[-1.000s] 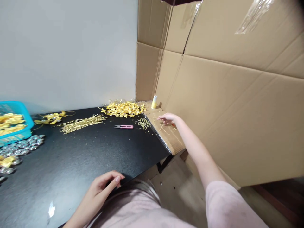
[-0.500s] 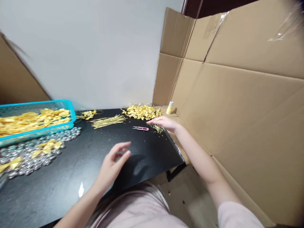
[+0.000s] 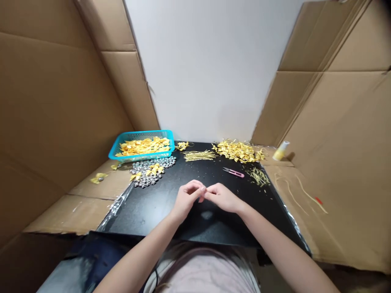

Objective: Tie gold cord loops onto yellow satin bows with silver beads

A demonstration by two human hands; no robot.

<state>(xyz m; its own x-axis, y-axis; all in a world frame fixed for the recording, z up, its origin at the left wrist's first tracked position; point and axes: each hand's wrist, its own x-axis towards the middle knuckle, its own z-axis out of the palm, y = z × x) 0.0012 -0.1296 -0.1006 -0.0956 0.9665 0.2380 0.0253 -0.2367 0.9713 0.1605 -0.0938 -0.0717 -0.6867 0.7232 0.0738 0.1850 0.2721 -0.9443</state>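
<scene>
My left hand [image 3: 187, 199] and my right hand [image 3: 221, 196] meet fingertip to fingertip above the middle of the black table [image 3: 159, 219]. Both are closed in a pinch, and anything between the fingers is hidden or too small to name. Beyond them lies a bundle of thin yellow cords [image 3: 199, 156]. Pink-handled thread snips [image 3: 233, 172] rest to the right of it, beside a small heap of cord scraps [image 3: 259, 177]. Farther back is a pile of yellow ribbon bows [image 3: 236, 151] with thin loops.
A turquoise basket [image 3: 113, 153] of yellow ribbon pieces stands at the back left. Silver beads [image 3: 146, 182] spread before it, with some yellow bows on top. A white-and-yellow spool [image 3: 280, 151] stands at the right. Cardboard walls [image 3: 345, 134] flank both sides.
My view has swung left, bringing the whole basket into sight. My right hand has left the scrap heap and come to meet my left hand; both have gone from open to pinched.
</scene>
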